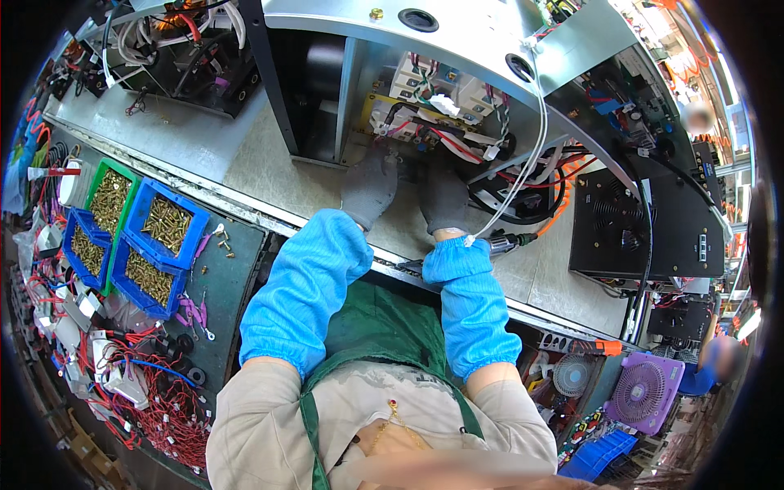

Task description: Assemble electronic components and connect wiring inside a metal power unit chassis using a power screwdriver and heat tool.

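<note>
Both my hands wear grey gloves, with blue sleeves on the forearms, and reach into the open lower side of a metal cabinet point(343, 26). My left hand point(371, 186) has its fingers bent together at a yellow-edged board point(371, 114); what they hold, if anything, is too small to make out. Close beside it, my right hand point(445, 198) points inward below the red and white wires point(457, 145), its fingertips lost in shadow. White block-shaped components point(474, 94) sit behind the wires. A power screwdriver point(508, 242) with an orange hose lies just right of my right wrist.
Blue bins point(167, 224) and a green bin point(110, 198) of brass-coloured screws stand at left, near bundled red wires point(167, 408). A black fan unit point(621, 220) is at right, a purple fan point(645, 392) below it. White cables point(535, 155) hang down by my right hand. Another person point(719, 363) is at far right.
</note>
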The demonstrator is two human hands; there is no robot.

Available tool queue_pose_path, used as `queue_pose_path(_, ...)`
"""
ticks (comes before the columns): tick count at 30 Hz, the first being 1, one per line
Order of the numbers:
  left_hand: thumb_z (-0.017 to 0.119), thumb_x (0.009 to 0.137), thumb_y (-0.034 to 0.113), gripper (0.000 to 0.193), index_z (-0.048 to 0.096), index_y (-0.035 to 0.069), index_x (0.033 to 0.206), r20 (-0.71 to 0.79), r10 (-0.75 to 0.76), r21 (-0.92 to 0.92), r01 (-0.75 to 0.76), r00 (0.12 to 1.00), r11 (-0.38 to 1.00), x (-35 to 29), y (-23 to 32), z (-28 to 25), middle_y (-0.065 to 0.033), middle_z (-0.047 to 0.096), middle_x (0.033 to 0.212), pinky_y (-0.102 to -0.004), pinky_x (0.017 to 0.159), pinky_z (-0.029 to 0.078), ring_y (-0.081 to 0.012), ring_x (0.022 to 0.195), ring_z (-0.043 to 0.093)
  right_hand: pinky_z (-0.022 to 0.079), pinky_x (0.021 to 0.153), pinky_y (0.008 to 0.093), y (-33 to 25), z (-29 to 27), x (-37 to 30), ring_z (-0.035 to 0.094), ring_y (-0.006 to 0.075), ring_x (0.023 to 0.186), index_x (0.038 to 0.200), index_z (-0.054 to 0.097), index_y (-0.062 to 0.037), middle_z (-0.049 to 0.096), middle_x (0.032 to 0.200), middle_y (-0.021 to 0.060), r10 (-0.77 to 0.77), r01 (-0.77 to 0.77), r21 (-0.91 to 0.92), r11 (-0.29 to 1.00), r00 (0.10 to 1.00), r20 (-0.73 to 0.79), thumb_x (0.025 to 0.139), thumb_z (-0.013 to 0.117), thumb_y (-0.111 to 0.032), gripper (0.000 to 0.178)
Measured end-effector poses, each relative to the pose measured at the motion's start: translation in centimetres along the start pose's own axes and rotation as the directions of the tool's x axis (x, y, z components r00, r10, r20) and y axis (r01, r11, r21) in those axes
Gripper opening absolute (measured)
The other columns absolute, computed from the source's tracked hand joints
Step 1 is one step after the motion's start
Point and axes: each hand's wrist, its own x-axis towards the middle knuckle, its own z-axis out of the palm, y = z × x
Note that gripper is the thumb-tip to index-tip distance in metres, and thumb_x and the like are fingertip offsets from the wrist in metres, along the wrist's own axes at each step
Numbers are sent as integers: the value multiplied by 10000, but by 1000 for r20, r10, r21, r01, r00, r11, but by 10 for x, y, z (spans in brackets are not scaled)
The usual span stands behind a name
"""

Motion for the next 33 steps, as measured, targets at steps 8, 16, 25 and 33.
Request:
queue_pose_path(8,547,908,252,229,629,64,1008,-150,313,-12,-318,938,948,-11,-12,23,-169,670,841,-444,650,511,-338,707,639,516,651,448,-7,3,6,633,348,781,1054,604,-112,642,917,151,30,-32,17,999,993,117,822,591,-249,269)
queue_pose_path(16,542,903,224,188,635,77,973,213,-287,-502,357,934,788,-11,14,12,-137,649,738,-392,559,476,-286,585,584,504,652,464,1,15,-1,624,352,802,1040,630,-110,646,931,158,98,-76,173,982,988,-123,831,603,-290,278)
queue_pose_path(25,507,910,251,201,618,88,945,296,-195,-535,332,935,777,1,-14,33,-42,599,656,-264,462,401,-112,506,518,504,668,463,1,14,-1,626,356,809,1043,642,-114,652,937,147,121,-109,153,982,990,-72,861,576,-303,271)
queue_pose_path(33,489,903,234,247,625,69,1026,254,-91,-415,193,963,889,14,-24,40,-54,624,719,-268,484,411,-109,519,535,522,617,443,-21,-17,12,645,338,757,930,638,-97,651,868,147,74,-67,-67,996,991,109,838,569,-213,164)
